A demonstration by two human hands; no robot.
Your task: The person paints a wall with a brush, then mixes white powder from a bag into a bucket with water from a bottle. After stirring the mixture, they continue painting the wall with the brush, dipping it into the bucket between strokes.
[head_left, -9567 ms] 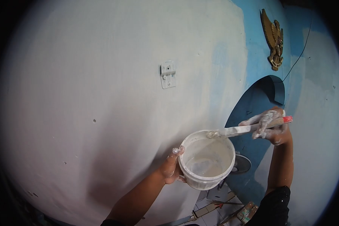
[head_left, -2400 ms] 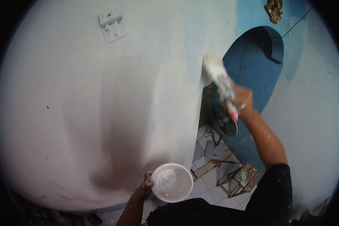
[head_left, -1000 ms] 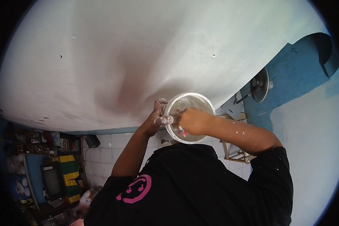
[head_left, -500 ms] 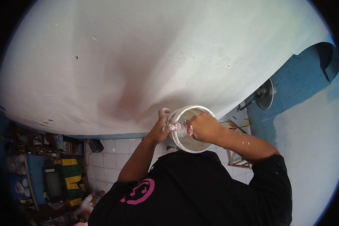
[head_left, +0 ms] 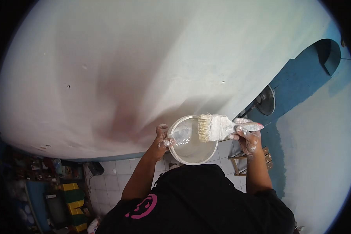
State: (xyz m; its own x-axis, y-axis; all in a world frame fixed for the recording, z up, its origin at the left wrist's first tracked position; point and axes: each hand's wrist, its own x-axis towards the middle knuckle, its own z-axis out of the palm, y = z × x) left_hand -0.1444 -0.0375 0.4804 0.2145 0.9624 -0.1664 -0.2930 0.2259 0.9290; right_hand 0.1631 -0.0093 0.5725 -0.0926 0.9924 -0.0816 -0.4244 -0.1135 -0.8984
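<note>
My left hand, smeared with white paint, grips the rim of a small white paint bucket held close to my chest in front of the white-painted wall. A thin layer of paint shows in the bucket's bottom. My right hand holds a wide paintbrush by its red-tipped handle. The brush lies level over the bucket's right rim, bristles pointing left.
To the right the wall stays blue around an arched opening, with a standing fan below. A wooden stool and white floor tiles lie far beneath. Cluttered shelves and yellow boxes sit at lower left.
My right hand has lifted the brush out of the bucket and now holds it flat above the rim. The bucket stays in my left hand.
</note>
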